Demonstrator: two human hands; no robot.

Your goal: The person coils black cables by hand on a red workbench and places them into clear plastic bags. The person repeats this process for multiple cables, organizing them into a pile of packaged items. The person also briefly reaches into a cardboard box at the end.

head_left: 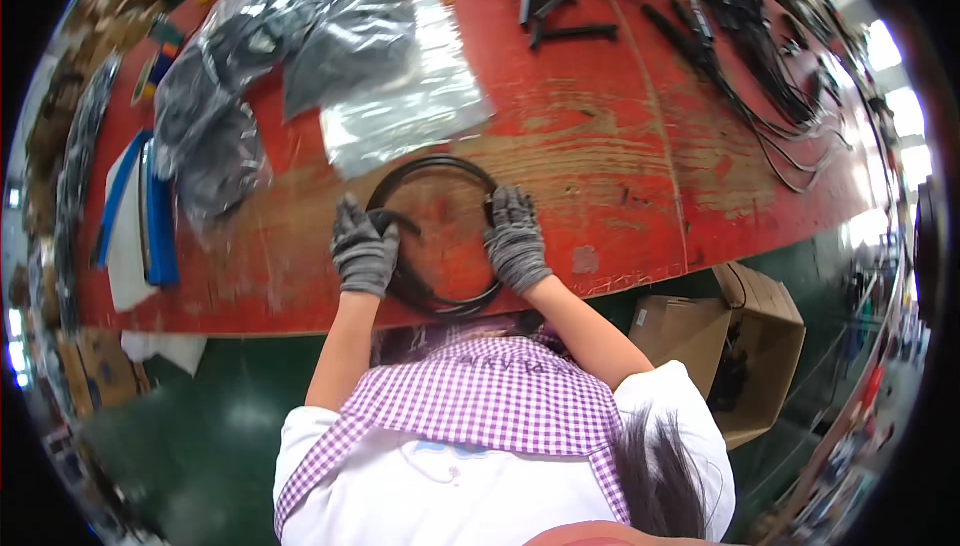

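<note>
A coil of black cable (440, 161) lies as a ring on the red table near its front edge, several turns thick at the near side. One free end curls inward beside my left hand (362, 251). That hand, in a grey glove, is closed around the left side of the ring. Opposite it, my right hand (516, 246), gloved alike, grips the right side, its fingers bent over the cable and the thumb side hidden. Just beyond the ring is a stack of clear flat plastic bags (400, 96).
Bagged dark parts (340, 26) are heaped at the far left, with blue-and-white pieces (150, 211) nearer. Black tool-like parts (570, 31) lie at the back. Black cables (755, 56) spread over the far right. An open cardboard box (735, 346) stands below the right table edge.
</note>
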